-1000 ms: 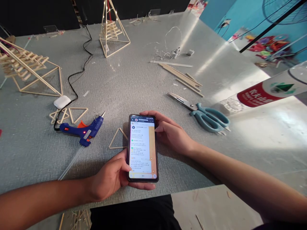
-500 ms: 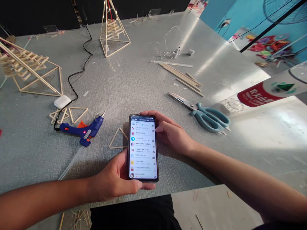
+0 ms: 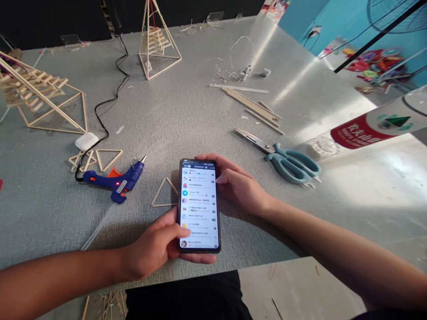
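A black smartphone (image 3: pixel 199 205) with a lit chat list is held over the grey table (image 3: pixel 173 115) between both hands. My left hand (image 3: pixel 151 249) cups its lower left corner, the thumb resting on the left side of the screen. Around its upper right edge wraps my right hand (image 3: pixel 238 184). Partly under the phone's left side lies a small wooden stick triangle (image 3: pixel 162 194). A blue hot glue gun (image 3: pixel 115 179) with a red light lies to the left, its nozzle toward the phone.
Teal scissors (image 3: pixel 287 162) lie right of the phone, loose wooden sticks (image 3: pixel 253 106) beyond them. A plastic bottle (image 3: pixel 367 126) lies at the right. Stick pyramids stand at far left (image 3: pixel 40 100) and at the back (image 3: pixel 158 42). A black cord (image 3: pixel 106 104) and a white case (image 3: pixel 86 141) lie left.
The screen switched from a chat page to a chat list. My left thumb slid off the phone's bottom edge and now lies on the screen's left side. Both hands otherwise stay put.
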Available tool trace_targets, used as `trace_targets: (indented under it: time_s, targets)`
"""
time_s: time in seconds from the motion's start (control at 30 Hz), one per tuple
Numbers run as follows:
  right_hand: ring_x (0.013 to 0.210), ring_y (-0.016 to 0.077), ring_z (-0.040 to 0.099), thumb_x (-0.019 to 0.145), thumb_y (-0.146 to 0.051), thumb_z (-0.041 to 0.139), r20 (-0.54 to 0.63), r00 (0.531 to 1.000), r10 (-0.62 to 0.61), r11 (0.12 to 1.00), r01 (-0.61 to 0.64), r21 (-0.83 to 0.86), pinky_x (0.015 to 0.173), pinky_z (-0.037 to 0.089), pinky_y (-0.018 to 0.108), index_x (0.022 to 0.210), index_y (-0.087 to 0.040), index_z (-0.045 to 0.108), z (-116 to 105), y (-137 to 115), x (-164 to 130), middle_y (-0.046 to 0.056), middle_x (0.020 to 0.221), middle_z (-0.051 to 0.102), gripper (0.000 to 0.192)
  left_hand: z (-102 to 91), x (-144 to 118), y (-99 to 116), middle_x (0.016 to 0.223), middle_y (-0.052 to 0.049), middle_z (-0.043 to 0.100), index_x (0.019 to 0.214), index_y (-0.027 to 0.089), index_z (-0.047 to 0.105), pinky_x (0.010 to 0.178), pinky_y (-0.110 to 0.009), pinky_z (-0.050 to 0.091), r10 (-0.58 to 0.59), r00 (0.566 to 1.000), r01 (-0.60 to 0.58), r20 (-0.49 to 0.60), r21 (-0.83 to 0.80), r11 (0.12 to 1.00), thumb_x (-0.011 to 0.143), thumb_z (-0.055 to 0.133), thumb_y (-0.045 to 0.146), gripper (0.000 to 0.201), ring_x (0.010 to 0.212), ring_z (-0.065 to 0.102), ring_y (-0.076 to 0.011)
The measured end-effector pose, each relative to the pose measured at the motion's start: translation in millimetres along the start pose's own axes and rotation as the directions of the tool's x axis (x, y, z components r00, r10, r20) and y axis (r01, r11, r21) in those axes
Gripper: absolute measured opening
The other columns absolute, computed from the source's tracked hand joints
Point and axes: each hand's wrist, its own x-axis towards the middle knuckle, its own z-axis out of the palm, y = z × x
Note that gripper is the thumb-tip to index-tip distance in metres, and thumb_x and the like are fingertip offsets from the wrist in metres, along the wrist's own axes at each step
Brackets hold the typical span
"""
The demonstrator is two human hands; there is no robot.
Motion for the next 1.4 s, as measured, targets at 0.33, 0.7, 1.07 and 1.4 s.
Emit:
trace_targets:
  time_s: [0.33,0.7,1.07,1.4]
  targets:
    - [0.102,0.0244,0.070,0.081,-0.022,0.065,0.004,0.999,-0.033,0.998,0.033,-0.046,0.092,0.057,0.044,0.123,-0.027,0.064,1.0,-0.8,-1.2,0.004,0.113,0.075,0.042,1.0,2.0,0.0,0.144,-0.017,0.059,0.146,0.021,0.053,0.102,-0.050,0.063,0.001,1.000,0.000,0.028,-0.034,0.999,0.105,0.054,0.055,0.053,0.125,0.063,-0.0291]
    - [0.088,0.0206,0.067,0.097,-0.036,0.059,-0.087,0.996,-0.007,0.998,0.002,-0.063,0.080,0.054,0.035,0.118,-0.029,0.070,1.4,0.7,2.0,0.003,0.102,0.074,0.025,1.0,-4.2,-2.0,0.133,-0.005,0.062,0.140,0.029,0.052,0.109,-0.043,0.058,0.054,0.993,-0.070,0.106,0.152,0.986,0.090,0.077,0.015,0.058,0.125,0.061,-0.0219]
    - [0.103,0.0236,0.067,0.092,-0.044,0.066,-0.005,0.999,-0.053,0.999,0.053,-0.011,0.097,0.050,0.039,0.120,-0.027,0.071,-4.6,5.2,4.7,0.004,0.114,0.075,0.033,7.9,-0.1,-0.6,0.135,-0.014,0.062,0.142,0.019,0.048,0.100,-0.043,0.065,0.025,0.998,-0.018,-0.050,0.122,0.992,0.095,0.074,0.022,0.053,0.119,0.066,-0.0250]
    - [0.098,0.0220,0.066,0.092,-0.039,0.068,0.004,0.998,-0.068,0.997,0.068,0.022,0.091,0.050,0.036,0.117,-0.027,0.073,-5.3,7.3,5.8,0.004,0.108,0.076,0.029,9.6,-1.5,-0.6,0.136,-0.013,0.060,0.141,0.018,0.050,0.100,-0.043,0.065,0.043,0.998,-0.038,-0.043,0.119,0.992,0.094,0.077,0.023,0.055,0.118,0.065,-0.0243]
